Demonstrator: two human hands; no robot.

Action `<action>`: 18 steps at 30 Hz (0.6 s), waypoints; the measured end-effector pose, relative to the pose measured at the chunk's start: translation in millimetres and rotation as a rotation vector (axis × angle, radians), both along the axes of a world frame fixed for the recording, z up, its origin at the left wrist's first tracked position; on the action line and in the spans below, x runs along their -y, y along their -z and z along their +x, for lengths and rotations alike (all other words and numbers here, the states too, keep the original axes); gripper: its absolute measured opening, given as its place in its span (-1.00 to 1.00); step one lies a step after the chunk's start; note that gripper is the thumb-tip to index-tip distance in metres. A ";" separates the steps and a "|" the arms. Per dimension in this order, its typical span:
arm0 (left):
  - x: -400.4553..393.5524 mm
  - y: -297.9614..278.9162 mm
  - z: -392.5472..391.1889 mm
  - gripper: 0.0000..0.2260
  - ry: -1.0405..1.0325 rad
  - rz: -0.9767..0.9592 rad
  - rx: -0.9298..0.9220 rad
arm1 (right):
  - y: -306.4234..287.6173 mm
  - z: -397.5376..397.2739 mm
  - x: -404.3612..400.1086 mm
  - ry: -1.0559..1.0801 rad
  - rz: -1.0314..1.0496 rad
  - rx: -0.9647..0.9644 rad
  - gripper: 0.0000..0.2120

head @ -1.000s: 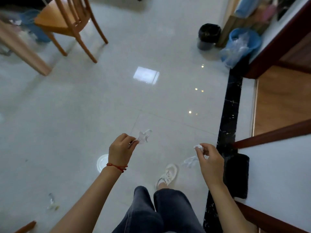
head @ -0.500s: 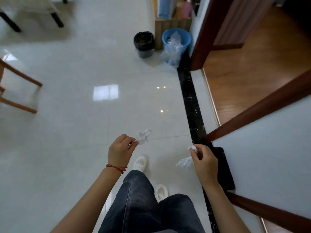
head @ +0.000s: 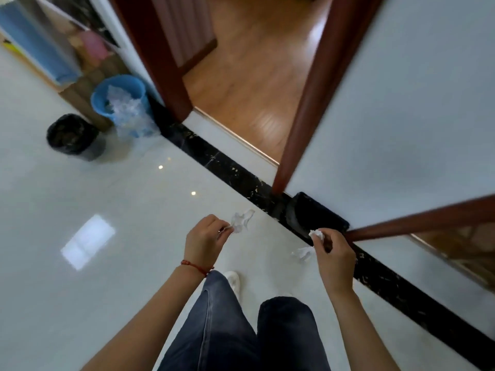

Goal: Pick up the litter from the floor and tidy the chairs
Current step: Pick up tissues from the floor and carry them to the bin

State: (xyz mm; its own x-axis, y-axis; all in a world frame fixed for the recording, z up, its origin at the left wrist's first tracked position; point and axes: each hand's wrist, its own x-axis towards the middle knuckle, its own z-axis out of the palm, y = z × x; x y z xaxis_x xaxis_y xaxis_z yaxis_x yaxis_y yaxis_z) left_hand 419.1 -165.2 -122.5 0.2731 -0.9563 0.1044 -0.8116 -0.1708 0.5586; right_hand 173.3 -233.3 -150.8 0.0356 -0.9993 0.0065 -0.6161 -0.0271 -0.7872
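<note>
Clear crumpled wrapper [head: 242, 221] pinched at one corner between thumb and fingertips of the left hand [head: 205, 241], just above centre frame, dangling free over the tile. White crumpled tissue [head: 316, 233] clamped in the curled fingers of the right hand [head: 333, 259], right of centre, with a loose tail [head: 302, 253] hanging below the knuckles. Both grips tight and full, unchanged from a second ago.

Changed instead: the view. Swung right over the last second, chair gone from frame, both bins slid from upper right to upper left. Blue bin [head: 119, 101] with clear liner spilling over its rim, black bin [head: 71, 135] just below and left of it, both well apart from the hands. Open doorway [head: 254, 84] with wooden flooring now filling upper centre, dark marble strip [head: 230, 167] running diagonally past a black mat [head: 318, 215] beside the right hand.

Probably mid-walk, litter collected and carried, drop-off next. No chair in view, so tidying likely yet to come. Risk: thin wrapper slipping from so slight a pinch.
</note>
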 end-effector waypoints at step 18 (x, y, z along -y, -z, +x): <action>137.0 83.0 -121.0 -0.89 0.321 0.019 -0.066 | 74.2 -94.9 52.6 0.364 0.009 0.024 -0.93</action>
State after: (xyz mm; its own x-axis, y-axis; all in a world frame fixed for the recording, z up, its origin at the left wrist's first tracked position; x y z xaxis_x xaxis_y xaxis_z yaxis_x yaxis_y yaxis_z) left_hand 298.1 -302.2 -205.5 -0.0375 -0.9962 0.0781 -0.7876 0.0775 0.6112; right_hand 78.3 -286.0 -225.0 -0.3228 -0.9464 -0.0061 -0.5653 0.1980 -0.8008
